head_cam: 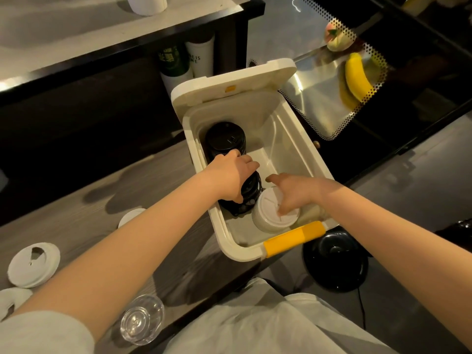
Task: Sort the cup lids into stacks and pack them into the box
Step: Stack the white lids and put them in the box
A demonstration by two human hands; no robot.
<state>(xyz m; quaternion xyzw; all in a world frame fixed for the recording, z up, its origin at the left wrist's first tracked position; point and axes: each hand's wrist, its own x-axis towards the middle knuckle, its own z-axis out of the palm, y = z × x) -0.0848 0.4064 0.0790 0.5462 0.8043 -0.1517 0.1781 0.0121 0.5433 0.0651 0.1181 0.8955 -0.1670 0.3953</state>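
The stack of black plastic cup lids (226, 141) lies on its side along the left wall of the cream plastic storage box (286, 139), at the centre of the frame. My view of its middle is blocked by the left hand (229, 175), which reaches in from the lower left and clasps the stack with fingers curled over the top and the thumb underneath. Just beside the near end of that stack lies the stack of white cup lids (268, 215), its round face turned towards me. The right hand (293, 192) grips it from the right, thumb pressed on the face and fingers draped over the upper side, hiding the rest of the stack. The box's hinged cream lid (229, 80) stands open at the far end, and its yellow handle (293, 237) crosses the near rim just below the white stack. Outside the box, on the grey wood-grain table (76, 200), I see a loose white paper lid (34, 264) at the left edge, another white lid (11, 300) below it, a third white lid (130, 217) half hidden by the left forearm, and a clear plastic lid (141, 319) at the bottom. A round black base (335, 261) sits on the floor at the lower right. At the upper right, a yellow banana (357, 77) and a peach (337, 38) show behind glass. Paper cups (186, 62) stand under the counter at the top centre.
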